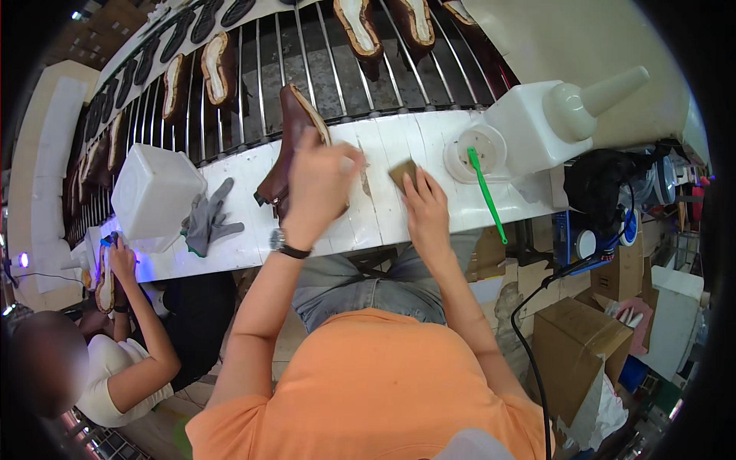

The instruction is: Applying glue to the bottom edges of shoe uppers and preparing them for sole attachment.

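Note:
A dark brown leather shoe upper, its pale underside edge facing right, lies on the white bench against the roller rack. Over its right side is my left hand, wearing a wristwatch and a dark band; its fingers are partly curled and blurred, so I cannot tell if they grip the shoe. My right hand rests at the bench's front, its fingertips closed on the edge of a small flat brown square pad.
Grey glove and white plastic container sit left. At right are a clear cup, a green brush and a white nozzle bottle. Several shoes line the metal rollers. A co-worker works at far left.

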`<state>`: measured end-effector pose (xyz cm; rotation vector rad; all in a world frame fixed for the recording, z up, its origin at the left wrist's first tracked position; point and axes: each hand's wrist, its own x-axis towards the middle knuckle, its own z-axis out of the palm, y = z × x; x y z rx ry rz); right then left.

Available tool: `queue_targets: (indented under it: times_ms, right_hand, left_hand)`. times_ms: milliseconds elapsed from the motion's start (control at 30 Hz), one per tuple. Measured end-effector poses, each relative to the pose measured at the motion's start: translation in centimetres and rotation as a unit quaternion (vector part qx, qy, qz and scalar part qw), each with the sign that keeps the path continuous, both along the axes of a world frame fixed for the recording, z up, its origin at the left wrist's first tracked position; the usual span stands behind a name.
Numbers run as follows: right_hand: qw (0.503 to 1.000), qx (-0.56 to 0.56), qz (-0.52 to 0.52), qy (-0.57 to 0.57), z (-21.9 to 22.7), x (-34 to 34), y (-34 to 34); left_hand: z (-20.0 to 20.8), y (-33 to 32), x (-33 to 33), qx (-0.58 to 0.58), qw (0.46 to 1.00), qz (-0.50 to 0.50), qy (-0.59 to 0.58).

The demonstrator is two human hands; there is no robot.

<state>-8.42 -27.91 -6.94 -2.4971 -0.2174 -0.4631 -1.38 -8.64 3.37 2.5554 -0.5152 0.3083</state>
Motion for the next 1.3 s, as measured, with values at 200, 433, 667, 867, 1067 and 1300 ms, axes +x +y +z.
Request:
queue_targets:
  times_ms: [200,433,667,867,1067,1300]
  right_hand:
    - [0.997,-0.001,0.033,-0.067,-0.9,13.8,4.5]
    - [0.989,-0.001,0.137,-0.048,-0.2,3.2,3.8]
    - [0.998,0.018,-0.009,-0.057,-0.1,10.9,7.6]
    - [0.971,0.050,0.234,-0.024,-0.9,5.9,19.1]
    - [0.939,0.061,0.338,0.022,-0.1,0.0,12.9]
    - [0.975,0.053,0.214,-0.017,-0.6,11.1,16.7]
  left_hand:
    - [-3.0,3.9,4.6,-0.063,0.943,0.269,0.185]
    - [-2.7,11.2,3.7,-0.155,0.945,0.234,0.168]
    - [4.6,20.4,-6.6,-0.706,0.640,0.216,0.214]
    - [7.4,29.3,-10.7,-0.637,0.705,-0.123,0.286]
    - [8.1,28.7,-14.2,-0.675,0.711,-0.113,0.161]
    - [6.3,28.1,-14.1,-0.682,0.705,-0.118,0.155]
